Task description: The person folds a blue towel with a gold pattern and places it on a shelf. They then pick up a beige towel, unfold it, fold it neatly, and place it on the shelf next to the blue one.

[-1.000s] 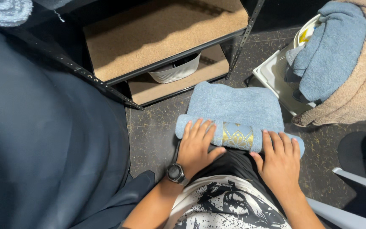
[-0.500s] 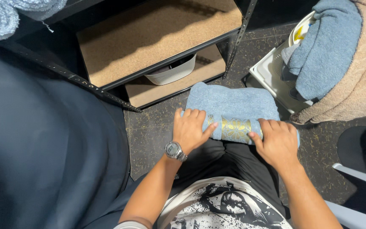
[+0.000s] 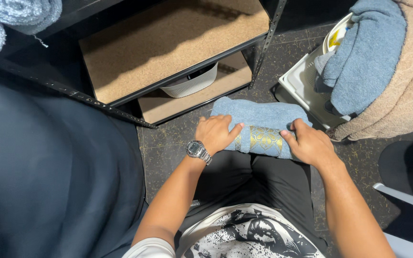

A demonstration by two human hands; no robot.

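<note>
Head view: the fingers of the left hand (image 3: pixel 216 134) are being held together and laid flat over the near left end of a folded blue towel (image 3: pixel 259 122), the thumb stretched out toward the towel's gold patterned band (image 3: pixel 264 138). The fingers of the right hand (image 3: pixel 309 143) are being curled down onto the towel's right end, the thumb pressed beside the band; whether the fingertips are tucked under the fold cannot be told, as they are hidden. The towel is being pressed on the person's lap, its far edge lying over the dark speckled floor (image 3: pixel 168 148). A silver watch (image 3: pixel 198 150) is being worn on the left wrist. Just beyond the towel, a low shelf (image 3: pixel 168 43) with brown boards is seen, a white basket (image 3: pixel 192 83) tucked under its upper board. To the right, a white bin (image 3: pixel 302 83) is being overhung by a blue towel and a tan towel (image 3: pixel 407 86). A dark cloth (image 3: pixel 48 177) is spread at the left.
</note>
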